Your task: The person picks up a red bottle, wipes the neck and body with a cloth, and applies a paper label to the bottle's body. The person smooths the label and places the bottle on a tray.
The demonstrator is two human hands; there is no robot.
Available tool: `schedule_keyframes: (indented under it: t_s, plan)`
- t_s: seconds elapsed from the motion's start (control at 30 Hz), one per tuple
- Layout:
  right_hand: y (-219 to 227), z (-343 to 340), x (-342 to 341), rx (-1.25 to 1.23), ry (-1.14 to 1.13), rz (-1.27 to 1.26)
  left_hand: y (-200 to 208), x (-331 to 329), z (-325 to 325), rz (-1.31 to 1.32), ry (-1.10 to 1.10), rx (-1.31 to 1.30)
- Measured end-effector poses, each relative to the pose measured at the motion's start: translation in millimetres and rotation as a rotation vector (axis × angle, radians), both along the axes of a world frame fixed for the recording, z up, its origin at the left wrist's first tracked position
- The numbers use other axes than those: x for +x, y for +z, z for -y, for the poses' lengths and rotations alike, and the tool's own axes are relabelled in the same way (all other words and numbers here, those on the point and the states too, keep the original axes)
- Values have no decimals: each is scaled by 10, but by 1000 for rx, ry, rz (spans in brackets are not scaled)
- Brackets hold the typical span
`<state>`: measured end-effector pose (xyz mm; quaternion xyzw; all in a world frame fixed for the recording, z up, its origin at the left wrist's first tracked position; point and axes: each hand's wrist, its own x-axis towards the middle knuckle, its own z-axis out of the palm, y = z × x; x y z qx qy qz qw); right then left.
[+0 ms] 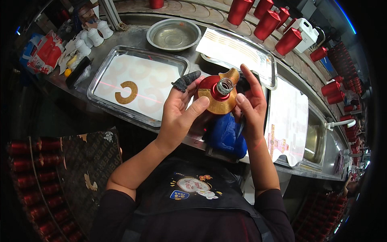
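A red bottle (pixel 205 83) with a bare threaded neck is held up in front of me, its mouth tilted toward me. Around its shoulder lies a gold arc-shaped decal (pixel 218 106); one end stands up loose beyond the neck. My left hand (pixel 176 115) grips the bottle from the left, thumb on the decal, a dark finger cot on one finger. From the right, my right hand (pixel 254 111) holds the bottle, its thumb at the decal's edge and one finger stretched up. Another gold decal (pixel 126 92) rests on a white sheet in a metal tray (pixel 98 86).
A round metal basin (pixel 173 34) and a second tray (pixel 271 64) with a decal sheet (pixel 229 48) stand behind. Below my hands is a blue cloth-like bundle (pixel 226 135). Red bottles (pixel 266 25) line a slatted conveyor (pixel 201 13). A sink (pixel 315 139) lies right; stacked bottles (pixel 42 177) stand left.
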<state>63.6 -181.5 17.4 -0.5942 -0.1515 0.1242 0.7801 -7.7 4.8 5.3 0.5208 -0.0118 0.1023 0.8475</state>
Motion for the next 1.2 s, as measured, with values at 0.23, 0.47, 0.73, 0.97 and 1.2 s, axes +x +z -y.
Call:
schedule_keyframes:
  t_s: [0.23,0.47,0.73,0.97,1.2]
  plan:
    - [-6,-54,-13,-17,-7,121,-51,15,42,39,6,50]
    - [-2,-80,-99,31,-3,92,-40,45,-13,52,-49,2]
    - [-13,-109,-135,-21,-43,170,-26,42,-7,80,-21,27]
    - [-29,-104,-118,-1,-46,158,5,55,40,52,6,27]
    - [-32,-85,-111,-14,-17,172,-2,48,28,35,-5,33]
